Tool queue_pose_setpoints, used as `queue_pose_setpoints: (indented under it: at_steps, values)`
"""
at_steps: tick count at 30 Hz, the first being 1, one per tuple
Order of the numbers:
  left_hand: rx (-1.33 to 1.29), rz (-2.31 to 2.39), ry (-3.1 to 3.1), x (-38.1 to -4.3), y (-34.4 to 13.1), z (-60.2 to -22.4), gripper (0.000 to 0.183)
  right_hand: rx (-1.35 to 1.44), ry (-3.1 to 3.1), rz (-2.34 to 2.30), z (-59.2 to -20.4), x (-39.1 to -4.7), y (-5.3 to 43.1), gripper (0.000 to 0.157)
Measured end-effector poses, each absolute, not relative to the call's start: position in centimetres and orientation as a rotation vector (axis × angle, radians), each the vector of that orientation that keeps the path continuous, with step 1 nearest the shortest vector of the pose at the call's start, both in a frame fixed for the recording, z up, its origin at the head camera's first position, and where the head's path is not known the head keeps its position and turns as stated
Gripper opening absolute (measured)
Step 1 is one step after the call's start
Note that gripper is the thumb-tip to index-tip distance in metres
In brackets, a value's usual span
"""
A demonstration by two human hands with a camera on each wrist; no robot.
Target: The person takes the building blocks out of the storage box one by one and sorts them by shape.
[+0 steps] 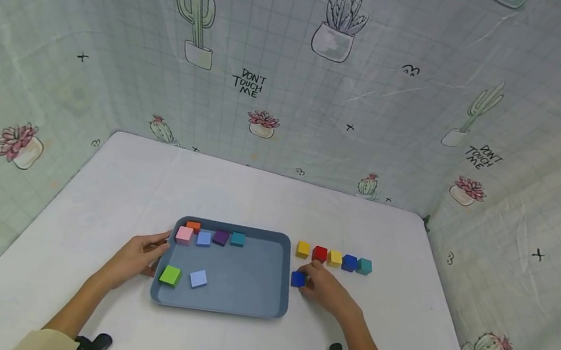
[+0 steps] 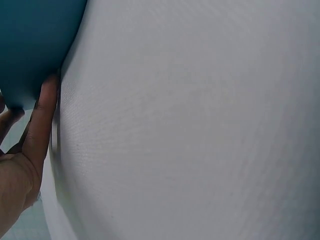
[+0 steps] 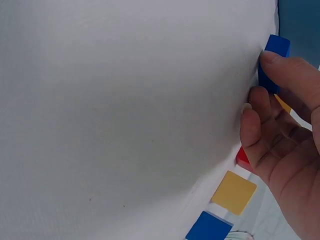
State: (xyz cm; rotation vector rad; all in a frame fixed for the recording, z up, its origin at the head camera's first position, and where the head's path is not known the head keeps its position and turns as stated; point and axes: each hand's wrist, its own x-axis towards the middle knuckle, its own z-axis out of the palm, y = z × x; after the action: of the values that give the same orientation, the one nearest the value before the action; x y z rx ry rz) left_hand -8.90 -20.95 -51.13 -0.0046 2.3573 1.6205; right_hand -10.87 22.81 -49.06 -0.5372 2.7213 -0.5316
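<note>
Seven blocks (image 1: 204,239) in tray (image 1: 244,274), five-block row (image 1: 335,259) outside, toward right edge of counter (image 1: 399,318). Right hand (image 1: 324,288): fingers clamped on blue block (image 1: 297,279). Left hand (image 1: 132,257): fingers apart, touching tray.

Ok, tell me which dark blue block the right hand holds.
The dark blue block just right of the tray: the right hand grips it, while the other one sits between a yellow block and a teal block.

The right hand (image 1: 324,288) partly hides a blue block (image 1: 297,279) by the tray's (image 1: 287,278) right edge; the table's (image 1: 222,343) front is cropped.
</note>
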Motion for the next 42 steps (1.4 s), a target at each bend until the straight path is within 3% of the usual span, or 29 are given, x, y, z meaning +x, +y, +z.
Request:
queue_pose_setpoints:
  at_steps: [11,22,42]
  values:
    - [-0.021,1.596,2.347,-8.5,-20.7,-50.9,0.059,-0.544,2.725,-0.544,-49.6,-10.1,23.1,0.038]
    - [-0.012,1.597,2.362,-8.6,-20.6,-50.9,0.059,-0.497,2.729,-0.627,-49.6,-10.2,23.7,0.053]
    - [-0.028,1.591,2.374,-8.8,-20.7,-50.8,0.059,-0.601,2.805,-0.703,-47.4,-10.9,23.0,0.046]
